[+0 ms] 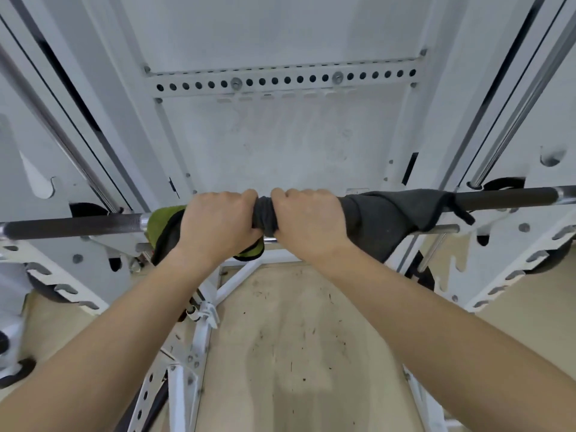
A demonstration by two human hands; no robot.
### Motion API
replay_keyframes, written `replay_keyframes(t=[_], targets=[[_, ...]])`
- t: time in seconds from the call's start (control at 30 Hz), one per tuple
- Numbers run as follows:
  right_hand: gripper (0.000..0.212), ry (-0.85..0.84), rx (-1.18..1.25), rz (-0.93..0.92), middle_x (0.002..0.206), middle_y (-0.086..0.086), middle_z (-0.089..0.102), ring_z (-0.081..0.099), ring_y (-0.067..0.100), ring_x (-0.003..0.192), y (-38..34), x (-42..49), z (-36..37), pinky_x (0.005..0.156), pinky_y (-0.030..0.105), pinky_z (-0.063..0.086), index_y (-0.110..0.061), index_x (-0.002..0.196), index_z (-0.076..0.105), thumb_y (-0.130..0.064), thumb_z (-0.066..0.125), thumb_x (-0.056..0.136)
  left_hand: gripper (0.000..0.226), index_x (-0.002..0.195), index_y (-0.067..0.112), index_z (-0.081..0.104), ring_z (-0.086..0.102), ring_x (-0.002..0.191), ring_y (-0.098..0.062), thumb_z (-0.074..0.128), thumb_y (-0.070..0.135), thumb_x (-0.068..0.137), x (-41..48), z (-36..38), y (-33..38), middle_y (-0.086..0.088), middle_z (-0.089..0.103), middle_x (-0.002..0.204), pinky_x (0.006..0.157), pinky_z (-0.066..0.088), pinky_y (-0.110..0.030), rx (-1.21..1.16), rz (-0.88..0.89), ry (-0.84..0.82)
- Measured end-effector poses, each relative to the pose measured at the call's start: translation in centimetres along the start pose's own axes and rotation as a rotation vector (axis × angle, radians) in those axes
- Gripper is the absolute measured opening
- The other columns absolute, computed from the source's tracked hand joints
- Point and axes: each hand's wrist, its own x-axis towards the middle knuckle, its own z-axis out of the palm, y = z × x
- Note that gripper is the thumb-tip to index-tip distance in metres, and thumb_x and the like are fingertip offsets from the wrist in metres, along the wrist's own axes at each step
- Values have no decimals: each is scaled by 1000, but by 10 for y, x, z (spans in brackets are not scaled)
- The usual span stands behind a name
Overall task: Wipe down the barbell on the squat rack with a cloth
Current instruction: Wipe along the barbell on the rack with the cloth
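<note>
Now both hands sit side by side at mid-frame, the left hand (215, 222) and right hand (307, 221) each clenched tight around the dark cloth (386, 213) wrapped over the barbell (71, 225), which spans the white rack (486, 244) from left to right edge.

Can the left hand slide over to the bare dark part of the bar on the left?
Probably yes. The left hand holds the cloth round the bar, and the dark stretch beside it looks bare, with nothing resting on it up to the rack.
</note>
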Motion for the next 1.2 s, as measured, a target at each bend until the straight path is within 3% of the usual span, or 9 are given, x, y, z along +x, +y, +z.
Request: replay_keyframes(t=[0.13,0.27,0.37,0.53,0.7,0.9,1.03,1.2], targets=[[31,46,66,-21,51,-2,36,27,21,44,19,-7,3,50,29,21,-16,68,49,-20,80,61,43,62,17,38,27,33,-19,74,37,72,5,2,10,7,29,42,45,19,-20,-8,-3,-21],[31,58,32,-11,53,-1,41,33,21,46,77,-32,4,49,28,27,-16,71,50,-30,77,73,44,61,16,43,33,32,-21,74,45,73,21,-4,49,4,39,41,44,20,-19,-43,20,-19],[28,31,-10,9,57,1,52,48,24,47,133,-54,1,51,29,29,-15,73,53,-35,72,77,47,59,16,42,33,31,-21,76,48,69,41,-11,97,4,36,40,45,13,-18,-53,13,-20],[29,22,-31,12,57,2,53,52,26,48,221,-87,-5,52,29,31,-15,73,54,-39,69,80,46,67,18,40,36,39,-23,65,55,80,79,-21,185,6,26,47,45,13,-22,10,43,2],[28,32,-50,23,58,3,53,53,25,49,324,-128,-10,51,30,35,-15,73,52,-40,62,82,41,78,21,44,45,51,-25,52,59,88,118,-35,275,5,33,55,45,19,-27,4,48,-39],[31,-33,-40,46,65,1,60,58,23,56,416,-163,-19,54,33,46,-17,80,58,-48,60,82,36,79,21,50,46,49,-23,53,55,87,152,-44,350,4,38,55,46,24,-26,15,48,-42],[30,-48,-77,105,68,0,60,59,22,61,468,-187,-26,60,32,41,-19,82,57,-48,65,81,31,80,21,46,37,48,-20,53,49,90,177,-52,410,5,32,56,45,17,-26,-12,80,-55],[34,-35,-90,145,60,-2,56,52,20,53,471,-187,-25,59,29,32,-22,74,45,-47,68,79,30,76,20,42,24,42,-15,57,43,90,188,-48,434,5,31,54,45,14,-26,-41,68,-40]])
